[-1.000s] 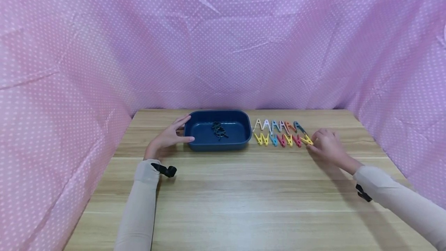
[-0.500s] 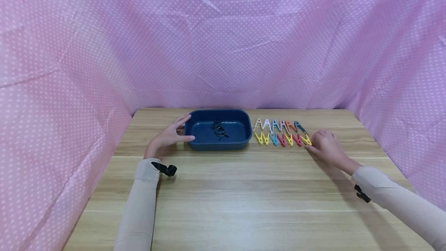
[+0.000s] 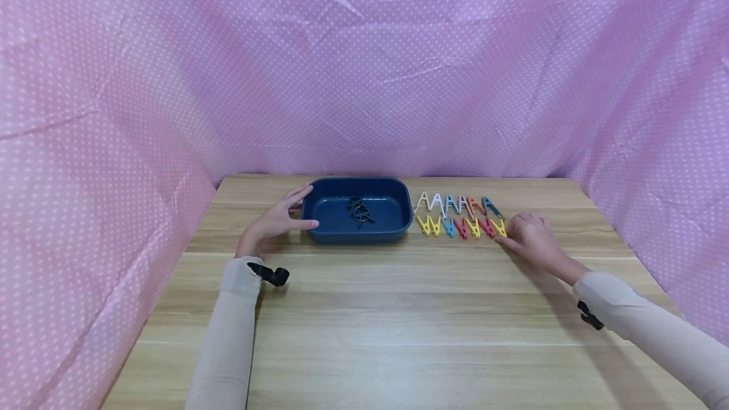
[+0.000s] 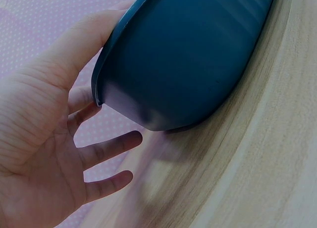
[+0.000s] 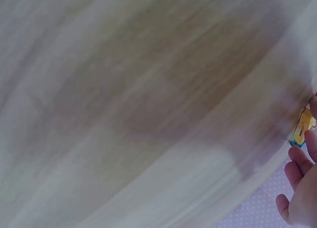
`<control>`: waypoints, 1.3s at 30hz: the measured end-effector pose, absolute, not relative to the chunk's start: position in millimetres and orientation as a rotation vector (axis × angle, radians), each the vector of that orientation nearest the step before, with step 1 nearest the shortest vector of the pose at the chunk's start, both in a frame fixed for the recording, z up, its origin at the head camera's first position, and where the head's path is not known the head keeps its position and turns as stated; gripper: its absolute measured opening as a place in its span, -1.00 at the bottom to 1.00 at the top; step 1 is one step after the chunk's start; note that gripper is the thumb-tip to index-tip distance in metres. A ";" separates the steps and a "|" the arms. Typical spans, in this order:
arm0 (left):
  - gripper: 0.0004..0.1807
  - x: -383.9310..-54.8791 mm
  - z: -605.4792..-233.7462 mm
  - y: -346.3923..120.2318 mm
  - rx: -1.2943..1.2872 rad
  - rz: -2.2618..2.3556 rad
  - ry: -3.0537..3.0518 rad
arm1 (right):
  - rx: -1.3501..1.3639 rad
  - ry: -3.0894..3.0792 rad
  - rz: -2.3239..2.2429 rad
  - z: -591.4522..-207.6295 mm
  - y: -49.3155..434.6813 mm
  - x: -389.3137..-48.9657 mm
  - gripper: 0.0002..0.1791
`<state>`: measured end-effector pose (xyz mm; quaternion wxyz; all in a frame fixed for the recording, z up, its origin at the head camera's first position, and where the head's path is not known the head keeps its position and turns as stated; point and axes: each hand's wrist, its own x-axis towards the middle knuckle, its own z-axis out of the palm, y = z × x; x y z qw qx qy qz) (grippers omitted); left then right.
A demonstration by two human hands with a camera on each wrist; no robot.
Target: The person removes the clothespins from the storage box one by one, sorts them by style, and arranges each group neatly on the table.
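Note:
In the head view my right hand (image 3: pixel 534 239) pinches a yellow clothespin (image 3: pixel 499 227) at the right end of the lower row of clothespins. That yellow clothespin also shows at the right edge of the right wrist view, close to the fingers. My left hand (image 3: pixel 274 221) is at the left end of a dark blue rectangular basin (image 3: pixel 357 238). Its thumb lies at the rim in the left wrist view and the other fingers spread loosely. Some dark, thin, tangled pieces (image 3: pixel 359 211) lie inside the basin; their kind is unclear.
Just right of the basin, clothespins stand in two rows. The upper row has a white clothespin (image 3: pixel 436 203) and a dark blue one (image 3: pixel 491 207) at its right end; the lower has several yellow, blue and red ones. A pink dotted cloth (image 3: pixel 364 81) hangs behind the wooden table (image 3: pixel 370 321).
The right hand has moved slightly left, and the yellow clothespin has turned more upright and come closer to the red one beside it. The left hand stays at the basin.

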<state>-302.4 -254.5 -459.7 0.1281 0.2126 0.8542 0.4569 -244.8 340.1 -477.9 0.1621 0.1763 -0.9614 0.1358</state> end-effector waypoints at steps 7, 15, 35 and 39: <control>0.08 -302.5 -459.1 -254.8 0.629 1.331 2.487 | 0.508 -2.746 0.396 -476.0 339.5 -244.6 -0.70; 0.08 -301.9 -459.7 -254.7 0.625 1.327 2.493 | 0.527 -2.770 0.399 -474.7 338.9 -244.5 -0.66; 0.08 -302.5 -461.5 -255.5 0.623 1.315 2.498 | 0.602 -2.748 0.351 -457.1 324.7 -256.8 -0.65; 0.08 -302.7 -461.2 -255.5 0.630 1.311 2.499 | 0.633 -2.705 0.347 -449.1 315.2 -263.2 -0.67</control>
